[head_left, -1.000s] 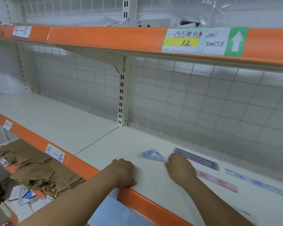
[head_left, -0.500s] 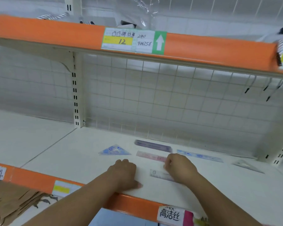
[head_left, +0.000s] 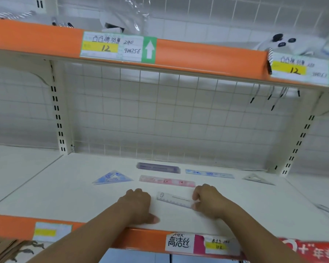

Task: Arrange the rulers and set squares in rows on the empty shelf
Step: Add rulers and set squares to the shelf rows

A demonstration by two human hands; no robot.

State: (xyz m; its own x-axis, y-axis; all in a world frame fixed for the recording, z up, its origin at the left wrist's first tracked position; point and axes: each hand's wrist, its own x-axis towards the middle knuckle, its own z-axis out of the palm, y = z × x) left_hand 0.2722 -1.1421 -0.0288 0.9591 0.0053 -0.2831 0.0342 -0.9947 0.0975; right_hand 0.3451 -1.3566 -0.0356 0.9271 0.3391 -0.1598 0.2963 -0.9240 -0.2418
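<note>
The right hand (head_left: 207, 201) pinches one end of the clear ruler (head_left: 174, 200) on the white shelf (head_left: 65, 196), the left hand (head_left: 139, 205) resting nearby, fingers curled on nothing.

Upper rail (head_left: 207, 54), centre label (head_left: 112, 46): handwritten characters, not clearly legible; "240"; "12" on a yellow field; "904756"; white up-arrow on green.
Upper rail, right label (head_left: 300, 69): "12" on yellow; remaining handwriting blurred; green arrow panel cut by the frame edge.
Lower shelf rail (head_left: 11, 223), white sticker (head_left: 179, 242): "高洁丝", with "ex" above.
Adjacent price label (head_left: 218, 244): yellow field, "10" and a blurred character.
Red banner (head_left: 311, 250): "十", "年", partial.
Left label (head_left: 51, 232): illegible.
Clear ruler (head_left: 174, 200): scale numerals unreadable.
</note>
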